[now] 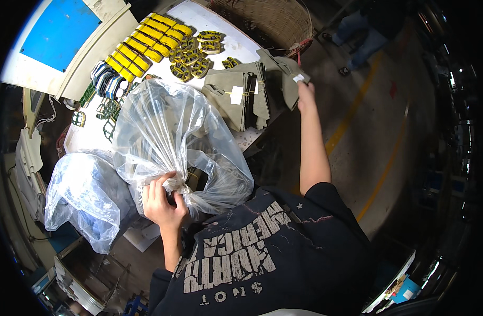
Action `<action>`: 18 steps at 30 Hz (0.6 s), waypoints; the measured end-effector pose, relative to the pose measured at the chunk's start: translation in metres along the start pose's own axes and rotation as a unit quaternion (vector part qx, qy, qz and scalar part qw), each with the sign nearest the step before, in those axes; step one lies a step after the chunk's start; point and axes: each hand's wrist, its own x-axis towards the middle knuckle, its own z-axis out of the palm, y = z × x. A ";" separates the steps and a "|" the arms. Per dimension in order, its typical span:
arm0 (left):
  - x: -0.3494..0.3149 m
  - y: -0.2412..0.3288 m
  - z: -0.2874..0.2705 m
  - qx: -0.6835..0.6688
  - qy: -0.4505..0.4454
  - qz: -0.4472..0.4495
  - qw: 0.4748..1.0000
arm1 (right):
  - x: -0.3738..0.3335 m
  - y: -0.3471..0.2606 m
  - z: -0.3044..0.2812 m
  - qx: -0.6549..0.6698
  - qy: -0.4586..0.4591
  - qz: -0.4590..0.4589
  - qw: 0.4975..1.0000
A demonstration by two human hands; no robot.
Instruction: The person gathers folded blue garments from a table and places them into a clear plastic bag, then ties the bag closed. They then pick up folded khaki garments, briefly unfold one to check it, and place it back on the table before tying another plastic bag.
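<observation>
A white worktable (220, 26) is carrying, just beyond the person's fingers, a clear plastic bag (167, 131) ballooning with air, its neck being bunched shut inside the curled fingers of the left hand (162, 203). A second clear bag (88, 195) is slumping off to the outside of that hand. The right hand (305, 89) is reaching far forward, its fingers pinching a grey fabric piece (286, 73) with a white tag, at the edge of a stack of grey fabric pieces (241, 97). Yellow-and-black cutting dies (146, 42) are lying farther off. With one arm stretched, the bag's neck could be slipping loose, or the tugged piece dragging the stack off the edge.
</observation>
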 end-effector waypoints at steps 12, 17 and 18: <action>-0.003 0.001 -0.001 -0.008 -0.007 -0.020 1.000 | -0.014 0.022 0.031 -0.007 0.055 -0.061 0.997; -0.003 0.000 -0.001 -0.004 -0.010 -0.016 1.000 | -0.020 0.008 0.040 0.015 0.003 -0.012 1.000; -0.003 -0.001 0.000 -0.004 -0.006 -0.009 1.000 | -0.022 0.006 0.042 -0.011 0.006 -0.004 1.000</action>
